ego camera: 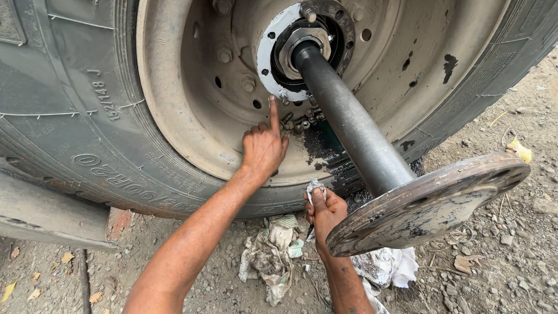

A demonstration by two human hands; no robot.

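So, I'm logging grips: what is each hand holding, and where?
Right hand clutches a bunched rag in its fist. Left hand holds nothing, its forefinger on the wheel hub.

Dirty rags [270, 256] and dry leaves [519, 150] on gravel [511, 267].

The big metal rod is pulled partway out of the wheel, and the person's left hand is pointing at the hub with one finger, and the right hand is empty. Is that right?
Not quite. The head view shows the right hand is not empty: it clutches a dirty rag just below the axle shaft. The rest holds: the shaft sticks partway out of the wheel, and the left hand points one finger at the hub.
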